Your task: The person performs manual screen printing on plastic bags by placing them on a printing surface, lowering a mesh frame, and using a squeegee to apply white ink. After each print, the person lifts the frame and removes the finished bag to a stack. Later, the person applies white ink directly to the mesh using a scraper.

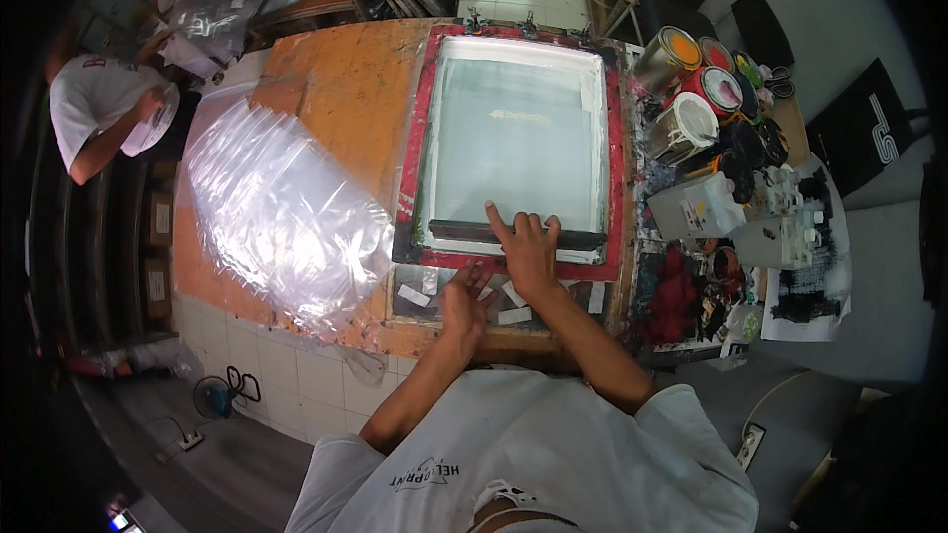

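A workshop with a pale tiled floor surrounded the orange-brown table, and at the upper left of the frame a co-worker in a white shirt stood by the shelves. In the centre lay a red frame around a pale green screen, which bore a small yellow printed mark, too faint to read. A dark squeegee lay across the screen's lower end; the right hand gripped it, fingers bent over the bar and one digit stretched past it. The left hand was loosely open, fingers partly bent, at the red frame's lower edge; whether it touched that edge could not be told. Clear bags fanned out on the table at centre left. The wearer's pale shirt, bottom centre, carried dark capital lettering with an outlined emblem, upside down in this view. At the right, a black panel showed a bold white curved logo, and a white jug had a small printed label. Paint cans crowded the upper right, while boxes at the left bore white labels too small to read.
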`<state>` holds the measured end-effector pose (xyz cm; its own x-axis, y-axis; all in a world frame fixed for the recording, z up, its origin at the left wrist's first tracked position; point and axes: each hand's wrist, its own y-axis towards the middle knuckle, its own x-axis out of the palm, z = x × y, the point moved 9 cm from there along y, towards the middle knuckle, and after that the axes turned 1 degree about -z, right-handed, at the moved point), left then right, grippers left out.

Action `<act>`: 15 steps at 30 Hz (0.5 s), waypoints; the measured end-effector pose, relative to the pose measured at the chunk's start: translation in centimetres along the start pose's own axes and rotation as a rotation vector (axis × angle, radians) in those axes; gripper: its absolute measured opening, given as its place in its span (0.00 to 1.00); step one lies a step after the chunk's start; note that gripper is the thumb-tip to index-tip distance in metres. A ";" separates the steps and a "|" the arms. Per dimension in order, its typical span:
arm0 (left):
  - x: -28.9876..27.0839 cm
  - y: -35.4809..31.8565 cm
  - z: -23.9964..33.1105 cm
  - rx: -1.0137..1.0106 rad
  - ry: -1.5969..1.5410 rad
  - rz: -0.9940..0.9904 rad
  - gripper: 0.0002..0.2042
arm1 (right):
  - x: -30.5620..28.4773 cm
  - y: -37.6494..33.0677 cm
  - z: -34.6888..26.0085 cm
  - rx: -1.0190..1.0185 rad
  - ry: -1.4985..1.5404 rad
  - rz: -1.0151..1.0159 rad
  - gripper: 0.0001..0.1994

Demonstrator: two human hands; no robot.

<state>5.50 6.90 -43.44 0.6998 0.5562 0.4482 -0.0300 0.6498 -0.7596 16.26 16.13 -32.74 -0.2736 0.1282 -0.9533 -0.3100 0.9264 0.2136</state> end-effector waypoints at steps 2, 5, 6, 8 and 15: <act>-0.4 0.3 -0.2 0.010 -0.030 0.029 0.27 | 0.8 -0.1 0.3 0.007 0.001 0.002 0.37; -0.7 0.3 -0.4 0.007 -0.035 0.037 0.26 | 1.2 2.1 1.3 -0.008 -0.001 -0.003 0.37; -0.6 0.2 -0.4 0.004 -0.030 0.032 0.26 | 1.4 3.2 2.0 -0.008 0.007 0.008 0.37; -0.6 0.1 -0.4 0.005 -0.037 0.052 0.24 | 1.9 6.2 3.7 -0.012 0.025 0.028 0.37; -0.7 -0.5 -0.1 0.000 -0.052 0.137 0.14 | 3.7 18.9 9.8 -0.031 -0.086 0.150 0.31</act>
<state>5.15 6.10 -43.41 0.6512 0.6660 0.3638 -0.1226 0.5655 -0.8156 18.29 37.61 -34.27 -0.2407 0.2956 -0.9245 -0.2995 0.8834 0.3605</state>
